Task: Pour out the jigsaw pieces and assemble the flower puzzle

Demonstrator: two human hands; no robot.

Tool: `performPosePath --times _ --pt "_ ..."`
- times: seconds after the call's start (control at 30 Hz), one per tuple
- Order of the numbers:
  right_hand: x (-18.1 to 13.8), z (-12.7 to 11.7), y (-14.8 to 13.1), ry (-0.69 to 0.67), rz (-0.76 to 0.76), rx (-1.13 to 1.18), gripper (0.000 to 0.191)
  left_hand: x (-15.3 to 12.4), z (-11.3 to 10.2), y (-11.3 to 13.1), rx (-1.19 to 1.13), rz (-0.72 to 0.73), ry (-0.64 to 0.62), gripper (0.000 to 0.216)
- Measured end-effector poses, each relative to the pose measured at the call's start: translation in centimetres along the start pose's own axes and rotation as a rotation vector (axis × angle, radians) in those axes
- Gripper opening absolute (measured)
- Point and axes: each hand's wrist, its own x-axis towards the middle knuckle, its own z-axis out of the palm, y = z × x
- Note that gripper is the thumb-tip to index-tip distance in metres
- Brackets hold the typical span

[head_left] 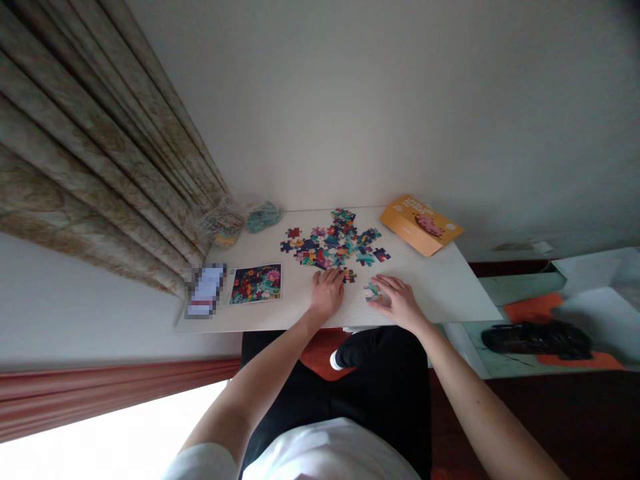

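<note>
My left hand (327, 295) lies palm down on the white table with its fingers stretched forward. Its fingertips reach the near edge of the puzzle pile, beside a small orange and purple puzzle piece (349, 275). Thumb and fingers of my right hand (399, 301) close around a teal and pale jigsaw piece (371, 291) near the table's front edge. Ahead of both hands spreads a heap of colourful jigsaw pieces (335, 243), some overlapping. The picture card (255, 284) with a bright flower scene lies left of my left hand.
An orange-yellow box (423, 224) sits at the table's back right. Two clear bags of pieces, one tan (226, 228) and one teal (263, 217), rest at the back left. A blurred-out phone (205, 291) lies by the left edge. A curtain (100, 113) hangs beside the table (440, 287).
</note>
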Motion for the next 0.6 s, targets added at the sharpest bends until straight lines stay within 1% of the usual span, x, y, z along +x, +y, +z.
performPosePath --times 0.1,0.23,0.37,0.6 --pt "0.4 0.0 0.1 -0.008 -0.013 -0.008 0.04 0.0 0.1 0.0 0.006 0.006 -0.006 0.045" --pt "0.3 -0.4 1.4 0.003 -0.053 0.091 0.031 0.0 -0.1 0.0 0.017 0.016 -0.028 0.045" --pt "0.0 -0.5 2.3 0.0 -0.065 0.153 0.031 0.2 -0.4 0.4 0.024 0.027 -0.071 0.047" --pt "0.6 0.0 1.4 0.019 -0.051 0.046 0.036 1.3 -0.2 0.5 0.029 0.015 -0.116 0.052"
